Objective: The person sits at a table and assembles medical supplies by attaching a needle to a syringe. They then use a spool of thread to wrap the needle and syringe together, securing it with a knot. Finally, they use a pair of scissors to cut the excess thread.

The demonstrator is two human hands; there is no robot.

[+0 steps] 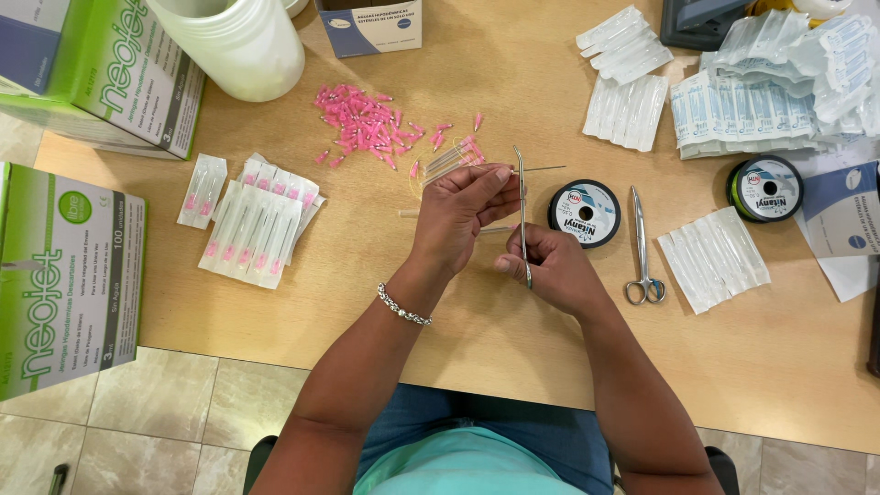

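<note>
My left hand (463, 211) pinches a thin steel needle (543, 169) that points to the right over a wooden table (495, 330). My right hand (553, 269) grips a slim metal forceps-like tool (521, 197) held upright, its tip meeting the needle near my left fingertips. A bracelet circles my left wrist. Just beyond my hands lie several needles with pink hubs (451, 156), and behind them a scattered heap of pink needle caps (362, 124).
Sealed needle packets (257, 225) lie at left, green and white boxes (69, 275) further left, a white plastic jar (240, 41) behind. To the right are a thread spool (584, 213), scissors (642, 247), another spool (765, 188) and stacks of clear packets (715, 257).
</note>
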